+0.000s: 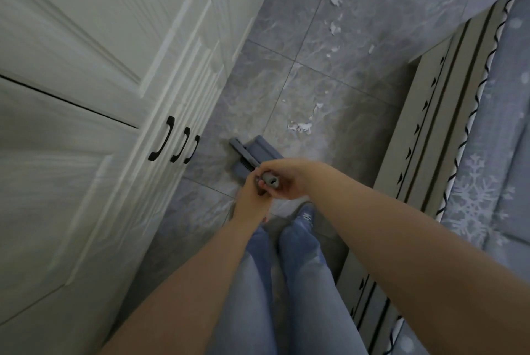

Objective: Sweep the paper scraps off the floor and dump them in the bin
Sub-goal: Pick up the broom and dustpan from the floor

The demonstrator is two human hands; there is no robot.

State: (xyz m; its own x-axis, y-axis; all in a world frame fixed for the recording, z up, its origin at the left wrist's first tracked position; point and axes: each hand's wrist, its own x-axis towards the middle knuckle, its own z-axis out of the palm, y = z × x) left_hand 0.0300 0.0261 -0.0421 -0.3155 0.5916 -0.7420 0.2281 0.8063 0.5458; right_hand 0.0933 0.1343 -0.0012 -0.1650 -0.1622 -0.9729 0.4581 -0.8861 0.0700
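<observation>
Below, both hands' grip [268,182] holds the broom handle [271,179]; scraps [301,126] litter the floor [329,73].

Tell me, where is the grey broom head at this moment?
In the head view the broom head rests on the tiled floor at centre, just beyond both hands, between the white wardrobe and the nearest paper scraps.

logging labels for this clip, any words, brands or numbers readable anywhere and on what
None can be read.
Broom handle, gripped by the left hand and right hand: no print shows.
Cupboard doors: plain.
Bedcover: snowflake pattern only, no words.
</observation>
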